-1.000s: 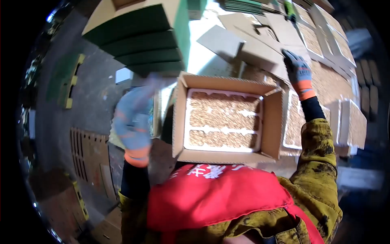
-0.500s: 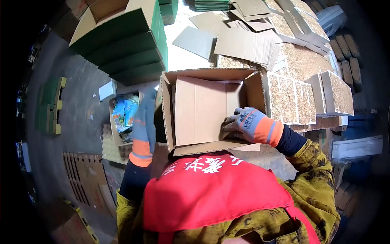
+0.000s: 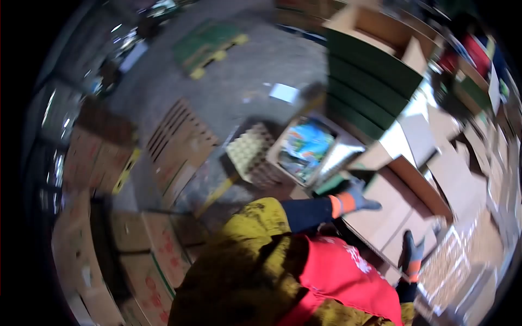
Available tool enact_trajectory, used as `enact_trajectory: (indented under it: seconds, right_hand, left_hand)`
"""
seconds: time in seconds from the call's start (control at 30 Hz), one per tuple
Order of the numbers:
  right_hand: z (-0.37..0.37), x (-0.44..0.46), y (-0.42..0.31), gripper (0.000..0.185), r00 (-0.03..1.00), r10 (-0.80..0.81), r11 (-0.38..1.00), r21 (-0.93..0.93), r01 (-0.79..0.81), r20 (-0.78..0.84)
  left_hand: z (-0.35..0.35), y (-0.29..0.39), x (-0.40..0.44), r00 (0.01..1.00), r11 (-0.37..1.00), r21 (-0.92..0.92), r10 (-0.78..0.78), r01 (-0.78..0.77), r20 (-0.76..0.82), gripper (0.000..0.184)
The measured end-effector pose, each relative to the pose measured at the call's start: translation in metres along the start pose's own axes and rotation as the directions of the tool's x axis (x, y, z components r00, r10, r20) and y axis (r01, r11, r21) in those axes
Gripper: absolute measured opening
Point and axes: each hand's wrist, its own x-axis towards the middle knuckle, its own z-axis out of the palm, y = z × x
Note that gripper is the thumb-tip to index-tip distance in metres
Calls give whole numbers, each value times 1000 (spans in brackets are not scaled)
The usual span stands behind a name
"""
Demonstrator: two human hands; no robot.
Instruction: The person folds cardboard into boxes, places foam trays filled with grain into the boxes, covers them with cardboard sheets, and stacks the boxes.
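A brown cardboard box point(image 3: 383, 209) stands in front of me, its far wall upright and a flat cardboard panel showing inside. My left hand point(image 3: 356, 198), in a grey glove with an orange cuff, is at the box's left edge, fingers stretched and thumb apart. On the box's near right side is my right hand point(image 3: 413, 250), gloved alike, its fingers spread. Blur hides whether either hand presses on the cardboard. Left of the box, a smaller open carton point(image 3: 283, 155) holds blue printed packets point(image 3: 310, 142).
Stacked green boxes point(image 3: 370, 81) rise beyond the carton. Loose cardboard sheets point(image 3: 457, 179) lie to the right, near plastic-wrapped blocks point(image 3: 448, 266). Egg-tray-like material point(image 3: 250, 152), a slatted board point(image 3: 179, 146) and a pallet point(image 3: 209, 46) are on the floor. More cartons point(image 3: 147, 261) stand at left.
The view has swung left and tilted. My right hand has come out from inside the box to its right side; my left hand has moved to its left edge.
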Motion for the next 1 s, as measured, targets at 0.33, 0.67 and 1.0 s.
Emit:
enact_trajectory:
  seconds: [0.33,0.67,1.0]
  right_hand:
    - [-25,-17,-16,59,982,116,810,558,-181,150]
    - [-8,108,-152,46,872,-232,599,644,477,-430]
    - [122,299,-235,37,828,-550,791,386,474,111]
  left_hand:
    - [-32,85,-42,907,810,-409,357,-420,-223,98]
    - [-250,62,103,234,467,-110,217,-878,-947,58]
    - [-318,31,161,669,289,-613,455,-735,-588,49]
